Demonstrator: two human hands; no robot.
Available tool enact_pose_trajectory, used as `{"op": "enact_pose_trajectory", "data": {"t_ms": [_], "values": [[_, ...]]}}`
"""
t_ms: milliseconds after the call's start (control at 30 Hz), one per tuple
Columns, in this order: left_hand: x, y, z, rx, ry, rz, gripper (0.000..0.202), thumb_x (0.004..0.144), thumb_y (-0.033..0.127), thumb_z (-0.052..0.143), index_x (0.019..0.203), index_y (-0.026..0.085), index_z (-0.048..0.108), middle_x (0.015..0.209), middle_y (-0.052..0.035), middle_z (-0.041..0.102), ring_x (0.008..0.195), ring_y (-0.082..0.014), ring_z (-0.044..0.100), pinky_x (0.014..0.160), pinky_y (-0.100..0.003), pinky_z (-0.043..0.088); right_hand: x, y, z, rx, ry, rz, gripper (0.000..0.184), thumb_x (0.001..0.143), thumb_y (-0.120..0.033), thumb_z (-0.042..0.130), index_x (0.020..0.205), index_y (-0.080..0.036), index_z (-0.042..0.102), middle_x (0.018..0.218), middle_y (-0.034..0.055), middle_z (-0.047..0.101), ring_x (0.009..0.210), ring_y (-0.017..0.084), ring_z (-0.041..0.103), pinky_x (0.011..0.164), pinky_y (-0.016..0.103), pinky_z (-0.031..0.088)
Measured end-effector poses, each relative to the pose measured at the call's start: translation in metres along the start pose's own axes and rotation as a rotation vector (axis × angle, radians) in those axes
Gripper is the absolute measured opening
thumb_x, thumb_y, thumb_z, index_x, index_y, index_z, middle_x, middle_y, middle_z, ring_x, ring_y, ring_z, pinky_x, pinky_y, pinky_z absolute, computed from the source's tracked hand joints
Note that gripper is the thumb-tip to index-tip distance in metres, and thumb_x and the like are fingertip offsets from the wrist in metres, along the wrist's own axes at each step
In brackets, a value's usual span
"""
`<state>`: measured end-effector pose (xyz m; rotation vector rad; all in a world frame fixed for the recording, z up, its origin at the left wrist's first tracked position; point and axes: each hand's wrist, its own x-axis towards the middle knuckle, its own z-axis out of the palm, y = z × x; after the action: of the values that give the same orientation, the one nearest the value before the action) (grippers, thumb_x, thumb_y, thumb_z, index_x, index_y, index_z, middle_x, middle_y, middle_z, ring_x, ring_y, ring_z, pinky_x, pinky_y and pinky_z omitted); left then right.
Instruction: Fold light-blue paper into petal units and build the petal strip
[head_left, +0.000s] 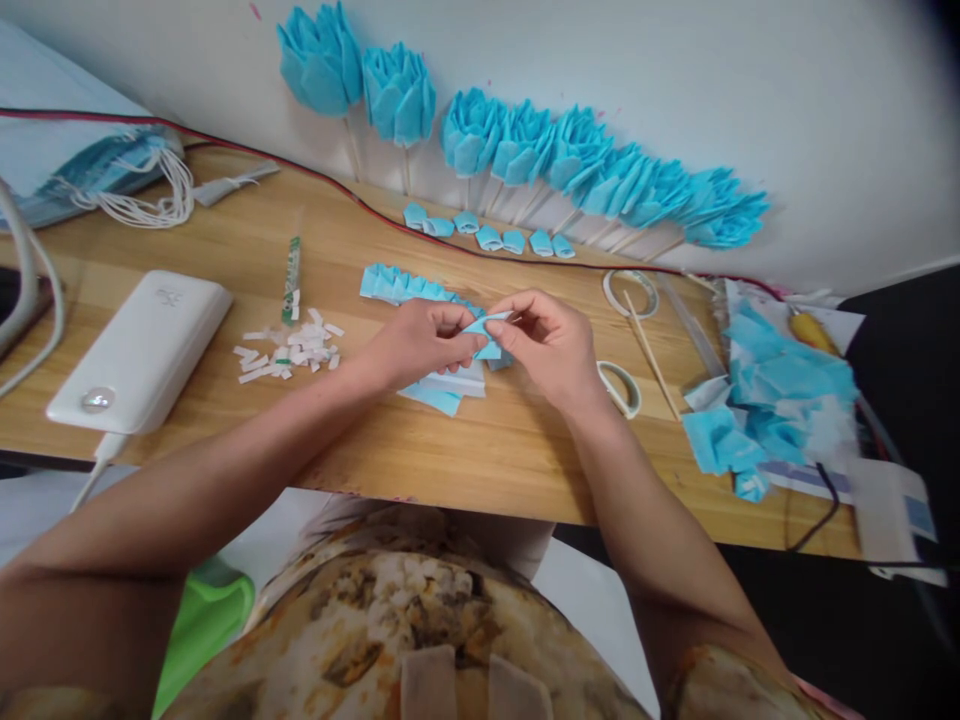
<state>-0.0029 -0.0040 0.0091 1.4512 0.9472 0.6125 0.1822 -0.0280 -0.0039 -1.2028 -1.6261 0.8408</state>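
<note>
Between my two hands is a small blue-and-white piece of folded material [487,349], which looks like paper or thin fabric. My left hand [431,345] pinches its left side with thumb and fingers. The thumb and index finger of my right hand [551,345] close on its upper right edge. Just beyond my hands lies a row of folded blue pieces [405,286], partly hidden by them. Flat blue and white sheets [442,393] lie on the table beneath my hands.
Blue handmade flowers [577,150] on sticks lean against the wall, with small blue rolls [490,238] before them. White strips [300,348] and a white power bank [146,350] lie left. Tape rolls [621,390], a stick [651,355] and blue scraps [787,385] lie right.
</note>
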Motion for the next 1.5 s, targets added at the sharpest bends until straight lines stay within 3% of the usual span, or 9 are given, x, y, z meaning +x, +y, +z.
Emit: {"op": "enact_pose_trajectory", "data": {"t_ms": [133,333,1000,1167,1333,1500], "values": [[0.001,0.001,0.0,-0.111,-0.027,-0.015,0.018,0.077,0.022,0.068,0.064,0.015,0.058,0.054,0.003,0.059,0.047,-0.0067,0.05,0.048,-0.019,0.042,-0.001,-0.004,-0.004,-0.157,0.005,-0.163,0.006,0.086,-0.023,0.068,0.089,-0.025,0.072,0.086,-0.0006,0.073,0.075,0.015,0.064,0.071,0.03,0.052],[0.003,-0.006,0.0,-0.264,-0.03,0.022,0.024,0.074,0.031,0.076,0.065,0.015,0.059,0.054,0.0017,0.061,0.046,-0.0069,0.051,0.047,-0.02,0.042,0.0,-0.001,-0.009,-0.338,-0.014,-0.366,0.026,0.09,-0.015,0.055,0.097,-0.031,0.075,0.098,0.0008,0.076,0.094,0.02,0.069,0.087,0.039,0.053],[0.005,-0.01,0.0,-0.37,-0.01,0.05,0.036,0.069,0.043,0.083,0.067,0.015,0.06,0.058,0.001,0.062,0.049,-0.0072,0.053,0.047,-0.02,0.042,0.0,0.003,-0.007,-0.361,-0.003,-0.436,0.035,0.092,-0.014,0.053,0.108,-0.034,0.076,0.105,0.001,0.076,0.097,0.021,0.07,0.089,0.04,0.054],[0.005,-0.011,0.001,-0.346,0.028,0.035,0.028,0.072,0.035,0.079,0.069,0.016,0.059,0.057,0.0022,0.061,0.048,-0.0075,0.053,0.047,-0.02,0.042,-0.002,0.002,-0.004,-0.277,-0.011,-0.333,0.032,0.094,-0.017,0.052,0.109,-0.034,0.075,0.107,0.0007,0.075,0.099,0.02,0.069,0.091,0.04,0.054],[0.004,-0.01,0.001,-0.326,0.061,0.065,0.018,0.077,0.028,0.072,0.072,0.016,0.06,0.057,0.0027,0.061,0.048,-0.0075,0.053,0.048,-0.02,0.042,-0.001,0.003,-0.004,0.098,0.002,-0.015,0.027,0.097,-0.036,0.056,0.121,-0.031,0.068,0.101,0.0019,0.074,0.088,0.016,0.069,0.072,0.031,0.059],[0.004,-0.009,0.001,-0.242,0.091,0.112,0.017,0.079,0.028,0.07,0.071,0.016,0.06,0.056,0.0025,0.06,0.049,-0.0074,0.052,0.049,-0.02,0.043,0.002,0.003,-0.004,0.258,-0.119,0.198,0.041,0.089,-0.061,0.059,0.091,-0.022,0.072,0.08,0.0032,0.068,0.071,0.014,0.064,0.054,0.024,0.054]]}}
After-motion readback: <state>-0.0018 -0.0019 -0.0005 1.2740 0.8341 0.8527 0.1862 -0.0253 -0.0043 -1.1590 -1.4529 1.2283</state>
